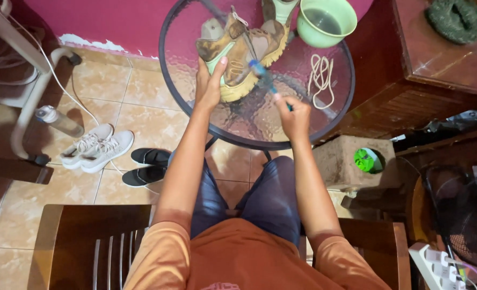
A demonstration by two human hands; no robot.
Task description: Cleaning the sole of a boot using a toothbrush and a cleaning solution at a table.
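Two pairs of shoes lie on the tiled floor left of the table: white sneakers [97,149] and, just beside them, black slip-ons [148,165], both well away from the work. On the round glass table [169,80], the left hand [209,86] grasps a muddy tan boot [238,56] by its side, thumb up against the pale green lining, tilting it on its edge, probably so that the sole and flank face the brush. A second boot [281,11] of the same kind sits behind it at the far edge, partly cut off by the frame. The right hand [293,115] is clenched around the handle of a small blue brush [264,78], whose head touches the held boot near the sole. One pale green basin [327,21] holding water stands at the far right edge, within easy reach of the brush. One bundle of pale laces [320,78] lies loose near the right edge, apparently taken off the boots.
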